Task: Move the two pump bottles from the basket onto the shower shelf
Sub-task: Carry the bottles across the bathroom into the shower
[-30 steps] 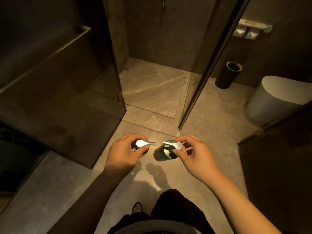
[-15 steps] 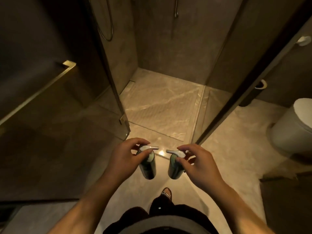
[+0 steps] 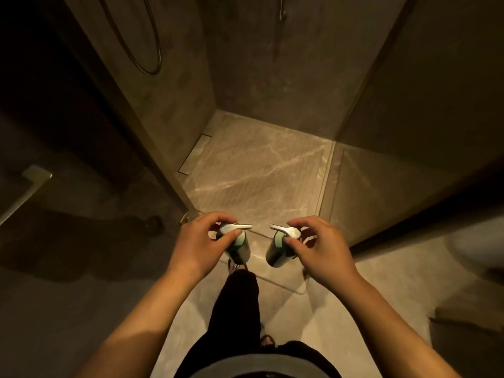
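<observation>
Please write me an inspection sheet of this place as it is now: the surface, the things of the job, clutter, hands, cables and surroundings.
Surface: shower floor, marbled stone, bare, a slot drain at its left edge.
Job's things: left bottle and right bottle, both hanging from their necks, spouts pointing toward each other, apart. Basket and shelf not in view.
Clutter: nothing seen.
Hands: left hand grips the left bottle's neck; right hand grips the right bottle's neck.
Cables: none; a shower hose loops on the left wall.
Surroundings: glass door at left with a bar handle; dim light.
</observation>
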`<control>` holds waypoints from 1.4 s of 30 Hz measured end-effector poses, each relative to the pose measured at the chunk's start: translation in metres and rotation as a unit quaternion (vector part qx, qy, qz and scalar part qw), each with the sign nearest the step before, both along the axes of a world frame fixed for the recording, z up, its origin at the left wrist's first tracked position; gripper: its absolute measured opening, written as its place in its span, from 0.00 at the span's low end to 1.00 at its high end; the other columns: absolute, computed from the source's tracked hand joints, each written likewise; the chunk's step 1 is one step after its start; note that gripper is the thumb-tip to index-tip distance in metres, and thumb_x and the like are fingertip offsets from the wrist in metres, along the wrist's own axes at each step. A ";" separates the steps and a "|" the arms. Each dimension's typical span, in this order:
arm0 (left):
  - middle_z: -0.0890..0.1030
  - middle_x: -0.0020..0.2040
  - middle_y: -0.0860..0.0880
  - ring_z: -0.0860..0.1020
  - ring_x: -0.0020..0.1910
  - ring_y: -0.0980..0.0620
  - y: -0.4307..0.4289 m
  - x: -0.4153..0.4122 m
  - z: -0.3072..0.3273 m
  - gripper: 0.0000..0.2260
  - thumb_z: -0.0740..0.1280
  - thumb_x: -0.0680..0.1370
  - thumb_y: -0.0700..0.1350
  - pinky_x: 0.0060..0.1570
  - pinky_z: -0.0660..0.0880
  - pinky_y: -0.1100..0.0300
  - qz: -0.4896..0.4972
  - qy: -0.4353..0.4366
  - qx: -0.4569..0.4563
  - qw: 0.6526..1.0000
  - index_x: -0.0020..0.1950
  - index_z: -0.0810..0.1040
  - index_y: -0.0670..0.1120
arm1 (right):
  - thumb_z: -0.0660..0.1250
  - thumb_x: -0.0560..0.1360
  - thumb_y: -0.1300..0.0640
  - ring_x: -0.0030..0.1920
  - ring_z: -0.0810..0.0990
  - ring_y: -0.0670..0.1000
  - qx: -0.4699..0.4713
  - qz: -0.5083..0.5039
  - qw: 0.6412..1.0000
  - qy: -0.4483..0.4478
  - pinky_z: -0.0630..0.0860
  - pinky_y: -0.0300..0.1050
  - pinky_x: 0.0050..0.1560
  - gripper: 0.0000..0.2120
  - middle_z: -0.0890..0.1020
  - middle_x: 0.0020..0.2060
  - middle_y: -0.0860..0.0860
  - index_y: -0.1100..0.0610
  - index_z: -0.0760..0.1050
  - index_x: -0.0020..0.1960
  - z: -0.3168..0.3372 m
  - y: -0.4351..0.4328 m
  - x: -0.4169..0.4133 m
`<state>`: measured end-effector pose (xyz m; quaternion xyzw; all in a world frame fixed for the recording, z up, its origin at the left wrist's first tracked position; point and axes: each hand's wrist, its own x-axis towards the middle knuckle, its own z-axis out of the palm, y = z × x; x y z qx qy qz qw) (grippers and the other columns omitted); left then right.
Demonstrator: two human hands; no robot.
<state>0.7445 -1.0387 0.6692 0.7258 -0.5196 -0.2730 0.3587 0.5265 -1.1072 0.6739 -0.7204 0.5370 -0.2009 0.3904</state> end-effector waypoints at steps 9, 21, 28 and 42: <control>0.81 0.40 0.62 0.77 0.44 0.66 -0.147 0.067 0.002 0.10 0.74 0.68 0.47 0.38 0.68 0.76 -0.005 0.004 0.002 1.000 0.41 0.78 0.62 | 0.71 0.70 0.55 0.42 0.77 0.42 -0.005 0.023 0.999 0.044 0.75 0.36 0.43 0.12 0.79 0.46 0.46 0.50 0.78 0.53 0.012 -0.138 0.067; 0.80 0.44 0.63 0.76 0.46 0.66 -0.293 0.139 0.016 0.07 0.73 0.69 0.50 0.40 0.72 0.67 0.044 0.018 -0.012 0.999 0.43 0.79 0.61 | 0.72 0.69 0.56 0.42 0.77 0.42 -0.011 0.042 0.999 0.011 0.74 0.33 0.43 0.11 0.79 0.45 0.46 0.50 0.79 0.52 0.032 -0.299 0.145; 0.80 0.42 0.64 0.76 0.45 0.67 -0.376 0.163 0.013 0.07 0.73 0.68 0.51 0.35 0.68 0.76 0.127 0.010 0.000 0.992 0.42 0.79 0.62 | 0.72 0.69 0.56 0.41 0.76 0.41 -0.010 0.140 0.990 0.016 0.73 0.31 0.41 0.11 0.79 0.43 0.46 0.48 0.79 0.50 0.024 -0.414 0.196; 0.82 0.43 0.59 0.78 0.45 0.63 -0.505 0.186 0.023 0.07 0.74 0.68 0.46 0.41 0.72 0.68 0.332 0.053 0.002 0.942 0.44 0.81 0.56 | 0.72 0.68 0.58 0.39 0.76 0.41 -0.032 0.308 0.951 0.011 0.69 0.28 0.37 0.09 0.77 0.41 0.44 0.50 0.79 0.47 0.022 -0.605 0.253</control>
